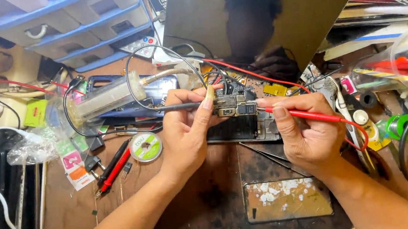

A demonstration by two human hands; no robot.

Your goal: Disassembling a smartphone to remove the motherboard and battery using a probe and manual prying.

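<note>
Pinching a black probe (180, 106), the left hand (186, 129) meets the opened phone (242, 117) — right hand (304, 132) grips a red probe (303, 115) — clutter crowds every edge.

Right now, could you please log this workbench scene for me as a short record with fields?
Setting: cluttered wooden bench
Left hand: holds a black probe, tip at the circuit board
Right hand: holds a red probe, tip at the board's right edge
Work piece: opened phone, board exposed at its top end
Beside left hand: round solder wick spool, red and black tweezers
Front: rectangular plate with white residue
Back: blue drawer unit
</note>
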